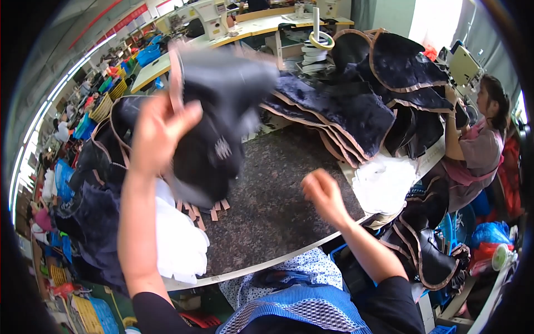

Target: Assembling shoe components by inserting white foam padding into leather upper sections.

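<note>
My left hand [156, 131] is raised over the left side of the table, fingers and thumb closed on the tan-bound edge of a black panel [208, 133]. The panel hangs down, smooth and shiny, and its upper part is smeared by motion. Over the right part of the dark speckled tabletop [267, 206], my right hand [325, 195] hovers with curled fingers and nothing visible in them. Short tan strips [200, 214] lie below the hanging panel. At the back right rests a stack of dark furry panels [345, 114] with tan edging.
White sheets lie in a pile [175, 245] at left and another pile [384, 183] at right. More dark panels [92, 211] drape over the left edge. Tape rolls [317, 53] sit on a post behind. A co-worker [478, 139] works at a machine on the right.
</note>
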### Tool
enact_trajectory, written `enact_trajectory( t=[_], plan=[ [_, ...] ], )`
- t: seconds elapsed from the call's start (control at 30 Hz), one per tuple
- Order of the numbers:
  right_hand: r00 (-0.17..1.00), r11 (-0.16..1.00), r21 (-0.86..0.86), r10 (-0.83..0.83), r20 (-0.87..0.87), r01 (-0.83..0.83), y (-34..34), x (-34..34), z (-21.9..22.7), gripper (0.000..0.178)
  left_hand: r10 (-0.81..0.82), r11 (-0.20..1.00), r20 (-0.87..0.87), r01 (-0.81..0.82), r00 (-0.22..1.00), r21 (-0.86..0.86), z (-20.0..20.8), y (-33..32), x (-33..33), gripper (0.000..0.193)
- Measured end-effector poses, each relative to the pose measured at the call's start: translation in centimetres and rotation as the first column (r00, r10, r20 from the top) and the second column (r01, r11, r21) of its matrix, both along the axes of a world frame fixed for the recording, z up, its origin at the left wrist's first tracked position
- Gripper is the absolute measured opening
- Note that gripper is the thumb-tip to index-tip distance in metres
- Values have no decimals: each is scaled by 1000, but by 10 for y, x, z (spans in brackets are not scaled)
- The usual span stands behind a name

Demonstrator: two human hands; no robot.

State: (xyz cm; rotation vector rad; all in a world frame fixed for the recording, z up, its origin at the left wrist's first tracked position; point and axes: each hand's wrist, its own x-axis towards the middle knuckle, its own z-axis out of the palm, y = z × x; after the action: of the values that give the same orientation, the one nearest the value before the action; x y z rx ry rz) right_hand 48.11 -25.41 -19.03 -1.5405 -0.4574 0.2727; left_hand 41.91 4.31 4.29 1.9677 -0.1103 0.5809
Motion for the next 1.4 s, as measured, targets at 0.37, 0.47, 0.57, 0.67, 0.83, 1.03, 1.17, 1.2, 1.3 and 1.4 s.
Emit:
enact_trajectory(
  t=[0.37, 0.47, 0.57, 0.67, 0.83, 1.03, 1.17, 1.2, 1.3, 1.4],
  plan=[
    [952, 965, -263, 65, 300, 17, 8, -33, -16, 14, -209, 527, 108, 19, 972, 849, -202, -120, 222, 58],
    [961, 970, -243, 46, 271, 22, -1, -27, -15, 14, -190, 679, 184, -6, 964, 734, -233, -152, 227, 68],
    [971, 973, -227, 22, 239, 34, 4, -26, -12, 16, -196, 685, 117, 51, 974, 727, -218, -144, 231, 69],
    [993, 981, -171, 82, -85, -95, 8, -32, -18, 38, -217, 725, 263, -25, 940, 688, -202, -129, 209, 69],
    [808, 906, -5, 380, 449, -423, 6, -43, 130, 34, -196, 775, 359, -80, 913, 626, -206, -107, 163, 67],
    [355, 416, 97, 605, 713, -904, 53, -70, 239, 32, 129, 662, 446, -412, 886, 627, -167, 14, 84, 60],
    [496, 530, 247, 401, 770, -811, 51, -84, 224, 24, 445, 503, 453, -634, 772, 587, -158, 116, 36, 67],
    [517, 562, 270, 343, 784, -782, 53, -85, 219, 19, 523, 367, 464, -680, 715, 635, -151, 133, 25, 69],
    [376, 449, 188, 376, 847, -874, 51, -64, 207, 20, 611, 190, 635, -866, 472, 462, -132, 188, -5, 71],
    [709, 782, 81, 510, 487, -618, 23, -69, 173, 25, 799, -118, 596, -953, 77, 281, -121, 256, -57, 85]
  ],
)
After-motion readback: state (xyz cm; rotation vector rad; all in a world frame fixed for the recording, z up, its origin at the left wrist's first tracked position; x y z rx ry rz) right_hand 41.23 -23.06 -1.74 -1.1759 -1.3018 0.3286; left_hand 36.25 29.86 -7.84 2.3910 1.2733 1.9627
